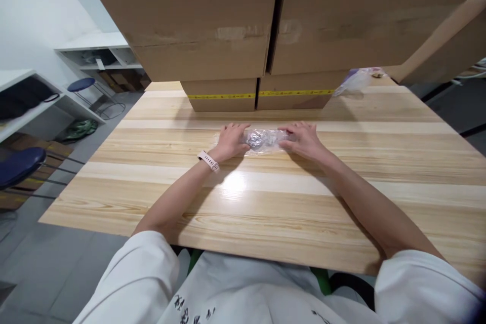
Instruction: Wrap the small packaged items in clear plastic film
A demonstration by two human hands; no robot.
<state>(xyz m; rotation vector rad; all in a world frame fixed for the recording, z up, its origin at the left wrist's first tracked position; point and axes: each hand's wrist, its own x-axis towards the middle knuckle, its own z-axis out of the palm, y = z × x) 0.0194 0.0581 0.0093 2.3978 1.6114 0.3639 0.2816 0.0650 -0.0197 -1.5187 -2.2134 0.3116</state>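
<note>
Pressing the bag (pixel 265 140) flat between both hands is what I am doing now, and I want to do it evenly. My left hand (pixel 230 140) is curled over the left end of the bag, fingers bent down on the plastic. My right hand (pixel 304 139) lies more open on the right end, fingers stretched toward the middle. So both hands hold the bag down on the table (pixel 266 197) — neither one lifts it.

The bag is clear, wrinkled plastic with something small inside; what it is I cannot tell. I judge such plastic is slippery on the smooth wood, so I should keep pressure from both ends equal, otherwise it may slide away to one side. I think gentle force is better, because a strong squeeze could push the contents out of place.

Just beyond my fingertips stand the boxes (pixel 258 96), near but not touching the bag. Space there is little, so any movement should come toward me, not forward. Another bag (pixel 355 81) lies well apart, past my right hand — it does not disturb.
</note>
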